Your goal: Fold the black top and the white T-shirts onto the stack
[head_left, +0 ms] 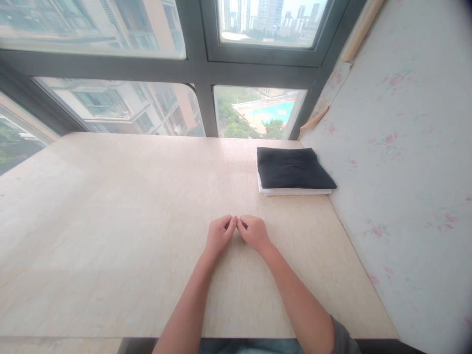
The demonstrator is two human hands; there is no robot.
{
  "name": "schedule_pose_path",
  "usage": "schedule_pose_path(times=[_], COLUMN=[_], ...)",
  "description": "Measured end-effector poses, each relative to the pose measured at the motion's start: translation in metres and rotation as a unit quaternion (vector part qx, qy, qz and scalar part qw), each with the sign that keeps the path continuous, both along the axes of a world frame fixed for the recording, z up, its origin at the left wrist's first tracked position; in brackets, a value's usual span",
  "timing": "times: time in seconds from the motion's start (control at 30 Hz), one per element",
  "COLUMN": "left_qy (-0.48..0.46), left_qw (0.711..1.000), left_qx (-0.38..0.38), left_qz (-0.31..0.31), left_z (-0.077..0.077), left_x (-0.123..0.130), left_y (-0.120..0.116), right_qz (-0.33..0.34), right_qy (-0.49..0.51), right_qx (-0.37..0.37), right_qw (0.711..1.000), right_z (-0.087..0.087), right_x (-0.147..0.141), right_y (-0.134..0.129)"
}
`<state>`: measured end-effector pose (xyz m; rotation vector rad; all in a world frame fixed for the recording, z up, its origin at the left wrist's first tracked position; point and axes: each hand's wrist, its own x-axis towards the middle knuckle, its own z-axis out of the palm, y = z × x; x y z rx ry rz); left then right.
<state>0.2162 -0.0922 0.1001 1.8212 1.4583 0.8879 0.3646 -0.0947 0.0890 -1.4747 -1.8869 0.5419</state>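
My left hand (221,233) and my right hand (253,232) rest on the pale tabletop (129,221), their knuckles and thumbs meeting in the middle. Both are closed with the fingers curled inward, and I see nothing held in either. Beyond my right hand, near the wall, lies a folded black cloth (293,168). Under it is a white layer (295,192), whose edge shows along the front and left side. Neither hand touches this stack.
A patterned wall (398,196) bounds the table on the right, with peeling wallpaper (315,119) near the far corner. Dark window frames (140,67) stand along the back edge. The table's front edge (73,337) lies close to my body.
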Motion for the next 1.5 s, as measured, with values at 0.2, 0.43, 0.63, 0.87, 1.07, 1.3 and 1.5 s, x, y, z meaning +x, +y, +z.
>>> schedule_pose_path(times=[0.2, 0.43, 0.63, 0.87, 1.07, 1.3, 1.5], left_qy=[0.001, -0.001, 0.006, 0.02, 0.03, 0.052, 0.059], left_qw=[1.0, 1.0, 1.0, 1.0, 0.999, 0.998, 0.998], left_qx=[0.0, -0.002, 0.002, 0.002, 0.006, 0.009, 0.01], left_qz=[-0.001, -0.002, -0.005, -0.018, -0.022, -0.026, -0.03], left_z=[-0.001, -0.002, -0.001, -0.003, -0.003, -0.002, -0.002], left_x=[0.0, 0.0, 0.0, 0.001, 0.002, 0.005, 0.006], left_y=[0.0, 0.0, 0.0, 0.001, 0.0, -0.001, -0.001], right_qz=[0.006, -0.01, -0.089, -0.241, -0.256, -0.235, -0.262], right_qy=[0.011, 0.034, 0.129, -0.055, -0.252, -0.356, -0.367], right_qx=[0.001, 0.01, 0.085, 0.171, -0.044, -0.093, -0.08], right_qw=[1.0, 0.999, 0.984, 0.954, 0.932, 0.9, 0.889], right_z=[-0.001, -0.001, 0.011, 0.057, 0.063, 0.064, 0.074], right_x=[0.0, 0.002, 0.021, 0.131, 0.189, 0.175, 0.174], right_y=[0.0, 0.002, 0.005, 0.073, 0.144, 0.148, 0.145])
